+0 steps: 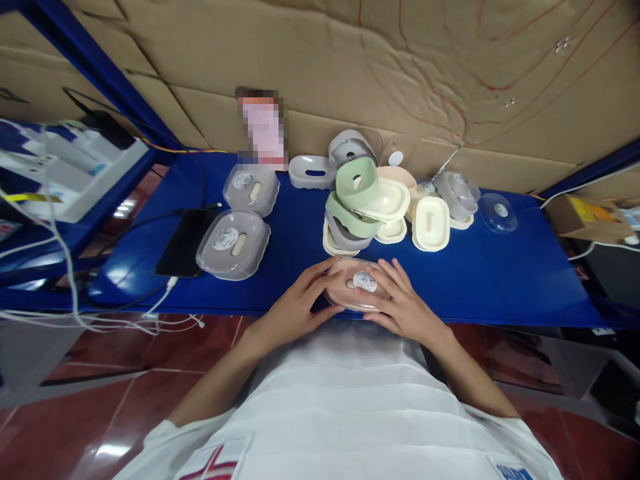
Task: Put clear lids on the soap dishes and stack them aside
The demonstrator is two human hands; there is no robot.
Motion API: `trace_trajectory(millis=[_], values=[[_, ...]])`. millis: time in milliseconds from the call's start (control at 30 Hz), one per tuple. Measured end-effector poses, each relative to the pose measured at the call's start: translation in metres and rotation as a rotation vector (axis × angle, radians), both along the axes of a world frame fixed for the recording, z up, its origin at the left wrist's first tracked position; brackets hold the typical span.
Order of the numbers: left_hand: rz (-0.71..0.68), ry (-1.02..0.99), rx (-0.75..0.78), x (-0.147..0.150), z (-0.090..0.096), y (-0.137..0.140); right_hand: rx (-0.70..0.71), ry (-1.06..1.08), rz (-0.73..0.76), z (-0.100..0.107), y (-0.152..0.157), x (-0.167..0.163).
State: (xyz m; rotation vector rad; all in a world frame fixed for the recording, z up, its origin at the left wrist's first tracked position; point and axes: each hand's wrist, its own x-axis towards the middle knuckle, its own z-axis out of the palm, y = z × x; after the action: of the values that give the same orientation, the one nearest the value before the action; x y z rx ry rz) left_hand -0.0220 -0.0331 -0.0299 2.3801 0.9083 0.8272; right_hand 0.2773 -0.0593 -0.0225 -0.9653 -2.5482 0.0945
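Observation:
At the front edge of the blue table, a pink plastic box with a clear lid (345, 298) lies between my hands. A round white sticker and a small oval slot show on its top. My left hand (313, 293) grips its left side, thumb at the near edge and fingers along the far edge. My right hand (403, 300) closes on its right side, with some fingers lying over the lid beside the sticker. Just beyond it, green and grey plastic shells (357, 187) are stacked loosely with cream trays (431, 223). The box's underside is hidden.
Two grey lidded boxes (233, 245) stand at the left beside a black tablet-like slab (183, 243) and white cables (75, 293). A clear lid (499, 212) and a cardboard box (575, 220) are at the right. A cardboard wall (320, 67) closes the back.

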Motion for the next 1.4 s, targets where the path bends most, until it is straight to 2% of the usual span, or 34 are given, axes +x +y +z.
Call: trace_trajectory(millis=[200, 333, 400, 567, 733, 833, 967, 1067, 1267, 1400], values=[[0.009, 0.009, 0.115, -0.003, -0.003, -0.003, -0.009, -0.028, -0.002, 0.003, -0.004, -0.002], [-0.073, -0.010, 0.134, -0.015, 0.003, -0.009, -0.047, 0.006, 0.065, 0.003, -0.003, -0.010], [-0.066, -0.019, 0.131, -0.024, 0.008, -0.015, -0.078, 0.011, 0.101, 0.003, -0.003, -0.017], [0.085, 0.028, 0.209, -0.048, 0.016, -0.034, -0.096, -0.005, 0.015, 0.002, -0.003, -0.028], [0.305, 0.192, 0.435, -0.065, 0.015, -0.042, -0.146, 0.012, -0.054, 0.004, -0.002, -0.014], [0.409, 0.309, 0.554, -0.062, 0.015, -0.035, -0.173, 0.008, -0.121, 0.004, -0.002, -0.004], [0.511, 0.415, 0.656, -0.044, 0.017, -0.014, -0.209, -0.003, -0.149, 0.004, -0.003, 0.000], [0.573, 0.480, 0.580, -0.031, 0.020, 0.006, -0.213, -0.011, -0.148, 0.004, -0.003, 0.000], [0.639, 0.602, 0.267, -0.013, 0.033, 0.035, -0.210, -0.018, -0.143, 0.002, -0.003, 0.000], [0.653, 0.680, 0.187, -0.005, 0.043, 0.051, -0.231, -0.002, -0.139, 0.003, -0.003, -0.001]])
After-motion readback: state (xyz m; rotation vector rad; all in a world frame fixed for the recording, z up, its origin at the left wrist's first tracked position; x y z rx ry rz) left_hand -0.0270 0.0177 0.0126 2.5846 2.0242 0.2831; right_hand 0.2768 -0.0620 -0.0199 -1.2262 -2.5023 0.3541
